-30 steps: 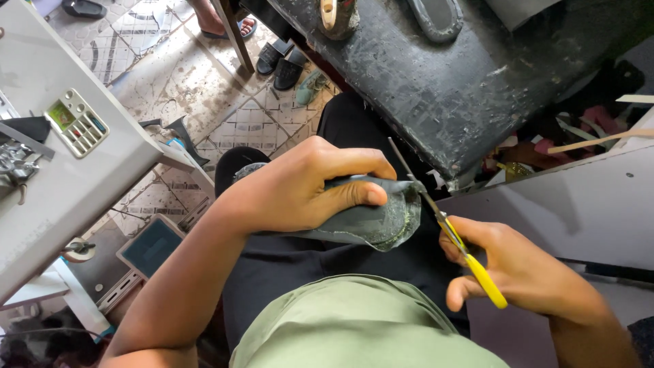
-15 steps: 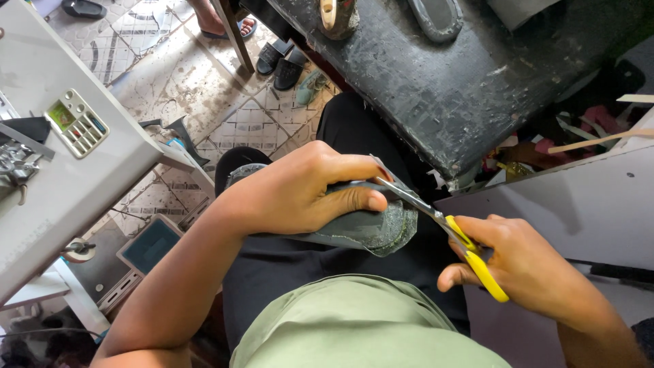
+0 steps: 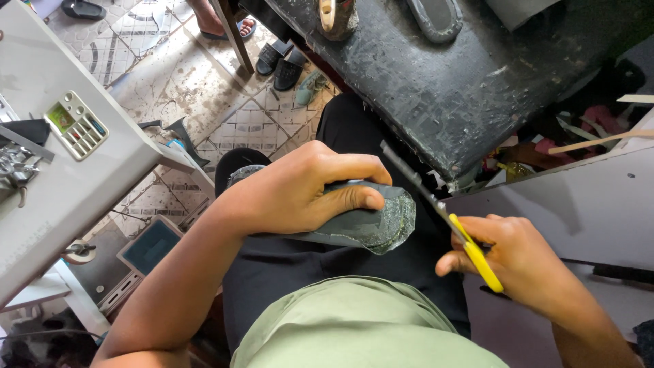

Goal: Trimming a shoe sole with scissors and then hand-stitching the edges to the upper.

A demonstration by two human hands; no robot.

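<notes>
So the person is sitting down, and the left hand (image 3: 300,191) has its fingers (image 3: 354,201) clamped around a dark grey shoe upper (image 3: 371,221), holding it just above the lap, over the black trousers (image 3: 286,262). The thumb presses along the top side and the toe end sticks out to the right, past the fingertips, with a slightly ragged edge.

The right hand (image 3: 518,255) is closed on a pair of yellow-handled scissors (image 3: 443,215), fingers wrapped through the loops. The blades point up and to the left, near the toe end of the upper but apart from it. I can't tell if the blades are parted or together, they look like one thin line from here.

My read: this is a trimming job, caught between cuts, with the scissors lifted clear of the material. The next snip would call for bringing the blades back onto that edge while the left hand turns the piece to present it.

Around them: a scuffed black desk (image 3: 477,82) up top with a shoe sole (image 3: 436,17) on it, a white sewing machine (image 3: 61,157) to the left, and some sandals (image 3: 283,65) on the tiled floor (image 3: 197,88).
</notes>
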